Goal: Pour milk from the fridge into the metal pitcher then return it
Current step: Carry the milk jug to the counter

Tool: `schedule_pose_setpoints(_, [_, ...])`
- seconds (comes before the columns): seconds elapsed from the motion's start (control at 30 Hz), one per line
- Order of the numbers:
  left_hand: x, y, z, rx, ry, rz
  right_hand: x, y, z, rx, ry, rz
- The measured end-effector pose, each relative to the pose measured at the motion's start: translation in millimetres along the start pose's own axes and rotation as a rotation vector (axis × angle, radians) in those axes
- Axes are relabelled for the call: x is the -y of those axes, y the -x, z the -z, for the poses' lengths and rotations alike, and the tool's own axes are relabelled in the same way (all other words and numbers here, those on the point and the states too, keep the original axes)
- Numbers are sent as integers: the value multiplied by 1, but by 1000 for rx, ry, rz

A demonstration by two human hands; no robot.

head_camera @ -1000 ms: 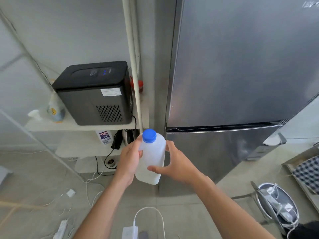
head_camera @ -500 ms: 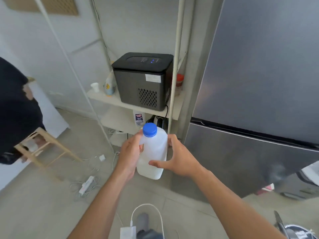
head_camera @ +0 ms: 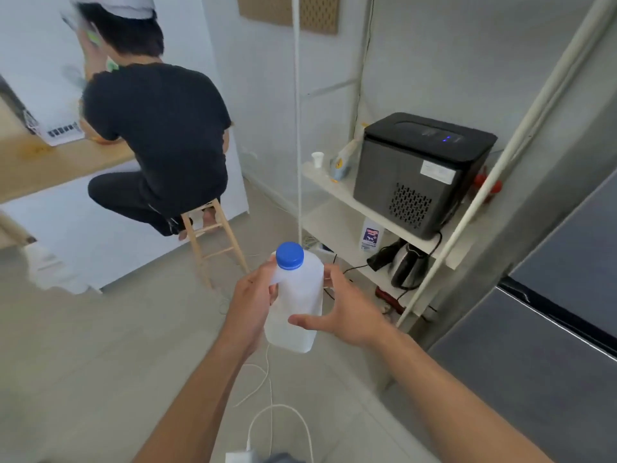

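- Grip, left hand (head_camera: pixel 252 304): closed around the neck side and upper body of the translucent white plastic milk bottle with round blue screw cap (head_camera: pixel 295 307); this hand carries the bottle.
- Grip, right hand (head_camera: pixel 349 314): spread, thumb forward against the bottle's lower front, fingers (head_camera: pixel 329 274) behind the shoulder; whether it clamps or only steadies cannot be told.
- Location of the bottle: upright, mid-air, centre of view, above the grey tiled floor (head_camera: pixel 110 355); resting on nothing.
- Change noted: against the two earlier views, the view has swung left. The grey steel fridge (head_camera: pixel 541 345), which filled the frame a second ago, now sits at the right edge, doors shut. A seated person in black clothing on a wooden stool (head_camera: pixel 210 235) at a wooden desk (head_camera: pixel 50 165) has come into view. The two-handed hold on the bottle is unchanged.
- Meaning for the task, as judged: milk is out of the fridge and in transit; the pour is not yet begun. The metal pitcher is not in view.
- Container, bottle: cap on. Body reads uniformly pale; fill level cannot be made out.
- Container, small white cup (head_camera: pixel 318 159): on the white shelf (head_camera: pixel 337 187), beside a black boxy countertop appliance with a blue light (head_camera: pixel 420 172); contents not visible.
- Container, labelled clear bottle (head_camera: pixel 370 236): lower shelf, near a black-and-steel kettle (head_camera: pixel 405 265); contents unclear.
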State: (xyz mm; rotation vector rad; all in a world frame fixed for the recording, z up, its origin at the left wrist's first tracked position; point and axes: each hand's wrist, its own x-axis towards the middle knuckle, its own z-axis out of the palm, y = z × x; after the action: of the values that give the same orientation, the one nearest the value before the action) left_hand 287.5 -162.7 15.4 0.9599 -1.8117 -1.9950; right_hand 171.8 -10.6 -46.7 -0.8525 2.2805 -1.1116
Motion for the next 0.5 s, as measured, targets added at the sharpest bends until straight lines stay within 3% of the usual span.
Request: schedule_pose_setpoints(0.5, [-13,-63,183,-380,132,15,119,-150,-135,291,76,230])
